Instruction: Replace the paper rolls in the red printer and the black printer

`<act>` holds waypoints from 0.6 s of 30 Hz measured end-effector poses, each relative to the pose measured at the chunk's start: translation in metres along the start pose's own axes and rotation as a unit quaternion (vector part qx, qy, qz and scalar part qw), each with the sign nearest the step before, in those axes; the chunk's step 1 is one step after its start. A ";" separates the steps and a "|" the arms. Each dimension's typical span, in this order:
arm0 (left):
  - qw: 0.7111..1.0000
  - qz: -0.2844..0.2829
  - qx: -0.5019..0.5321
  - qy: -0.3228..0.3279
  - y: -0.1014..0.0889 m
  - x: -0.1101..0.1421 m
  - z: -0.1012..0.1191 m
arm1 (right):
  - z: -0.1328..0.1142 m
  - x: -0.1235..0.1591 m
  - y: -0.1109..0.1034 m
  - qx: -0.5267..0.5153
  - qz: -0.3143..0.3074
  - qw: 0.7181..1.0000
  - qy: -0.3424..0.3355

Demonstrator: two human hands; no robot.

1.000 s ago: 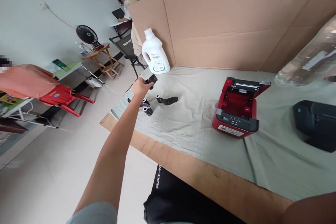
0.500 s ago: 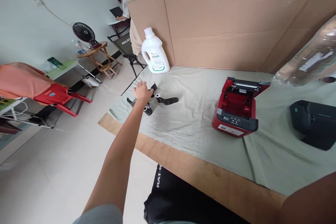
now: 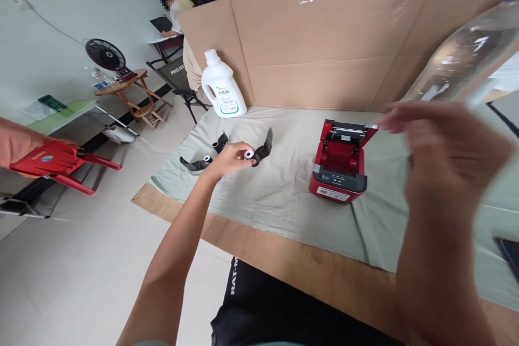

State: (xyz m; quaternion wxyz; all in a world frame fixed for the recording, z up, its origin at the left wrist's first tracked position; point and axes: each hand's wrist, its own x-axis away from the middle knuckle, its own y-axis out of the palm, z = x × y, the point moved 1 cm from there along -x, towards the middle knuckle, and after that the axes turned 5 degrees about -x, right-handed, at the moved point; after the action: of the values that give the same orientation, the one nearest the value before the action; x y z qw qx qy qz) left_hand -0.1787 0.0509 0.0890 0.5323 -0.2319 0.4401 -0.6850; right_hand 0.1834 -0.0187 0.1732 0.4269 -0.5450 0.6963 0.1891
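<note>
My left hand (image 3: 231,159) is closed around a small paper roll (image 3: 248,154) with a pale core, its dark strip (image 3: 263,150) trailing to the right. Other rolls with dark strips lie beside that hand, one roll (image 3: 220,143) behind it and another (image 3: 198,164) to its left. A red and black printer (image 3: 338,165) stands on the cloth with its lid raised. My right hand (image 3: 450,151) is large and blurred close to the camera, right of the printer. Its fingers point left, and whether they hold anything cannot be made out.
A white detergent bottle (image 3: 225,92) stands at the back left, before a tall cardboard panel (image 3: 308,54). At the right is a large clear bottle (image 3: 458,57) with a blue cap. Pale cloth (image 3: 279,194) covers the wooden table (image 3: 284,248). A person (image 3: 188,59) sits beyond the panel.
My left hand has taken up one roll and moved slightly right, lifting its strip. My right hand has risen into view at the right. The view has shifted to the right.
</note>
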 end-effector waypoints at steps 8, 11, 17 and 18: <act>0.985 -0.087 0.088 0.121 -0.006 -0.001 0.115 | 0.009 0.021 0.060 0.109 -0.362 0.925 -0.024; 0.983 -0.060 0.095 0.146 -0.008 -0.009 0.120 | 0.011 0.030 0.059 0.140 -0.374 0.913 0.082; 0.949 -0.171 0.255 0.077 0.027 -0.035 0.113 | 0.016 0.074 0.035 -0.033 -0.302 0.899 0.314; 0.946 -0.173 0.264 0.080 0.036 -0.041 0.115 | 0.018 0.085 0.034 -0.072 -0.276 0.895 0.341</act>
State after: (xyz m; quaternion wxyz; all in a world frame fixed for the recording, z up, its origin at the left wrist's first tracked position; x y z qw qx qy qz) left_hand -0.0557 0.0467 0.1223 0.4113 -0.1002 0.2377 -0.8742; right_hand 0.1560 -0.0452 0.0883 0.1573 -0.7759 0.6051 -0.0843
